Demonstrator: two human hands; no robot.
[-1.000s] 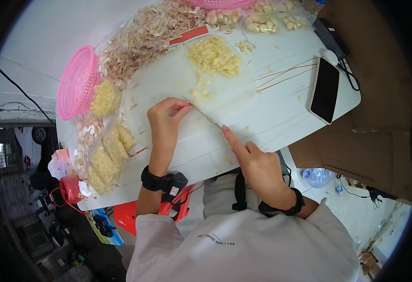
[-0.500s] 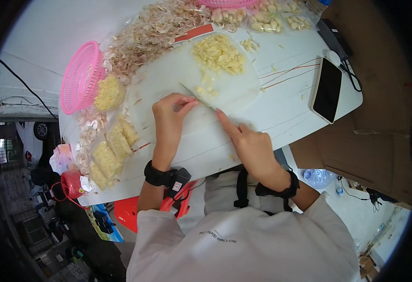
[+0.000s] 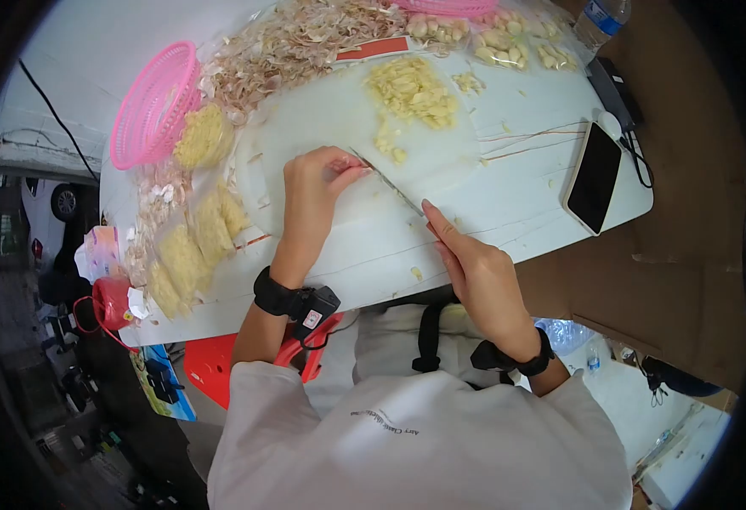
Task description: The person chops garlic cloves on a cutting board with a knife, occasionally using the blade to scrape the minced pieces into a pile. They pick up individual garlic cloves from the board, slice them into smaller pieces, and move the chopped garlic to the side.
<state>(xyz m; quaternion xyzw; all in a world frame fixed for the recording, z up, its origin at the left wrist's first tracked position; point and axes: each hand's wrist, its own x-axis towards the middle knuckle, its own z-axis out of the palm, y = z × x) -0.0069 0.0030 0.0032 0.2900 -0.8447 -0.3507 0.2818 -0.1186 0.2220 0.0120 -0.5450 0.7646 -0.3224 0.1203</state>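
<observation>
A knife (image 3: 397, 191) with a thin blade is in my right hand (image 3: 485, 270), fingers closed round its handle and the index finger stretched along it. Its tip points up and left, beside the fingertips of my left hand (image 3: 312, 189). Those left fingers are pinched together over the pale cutting board (image 3: 305, 127); whatever they hold is hidden. Peeled, sliced garlic (image 3: 411, 93) is heaped on the far part of the board. A few loose garlic slices (image 3: 387, 143) lie between that heap and the blade.
Garlic skins (image 3: 292, 51) pile up at the back left, beside a pink basket (image 3: 153, 106). Bags of chopped garlic (image 3: 190, 255) line the left side. Bagged whole cloves (image 3: 500, 47) and a water bottle (image 3: 601, 21) stand at the back; a phone (image 3: 594, 178) lies right.
My right hand has drawn the knife back toward me and to the right, so more blade shows. My left hand stays pinched near the tip. The whole view has shifted slightly.
</observation>
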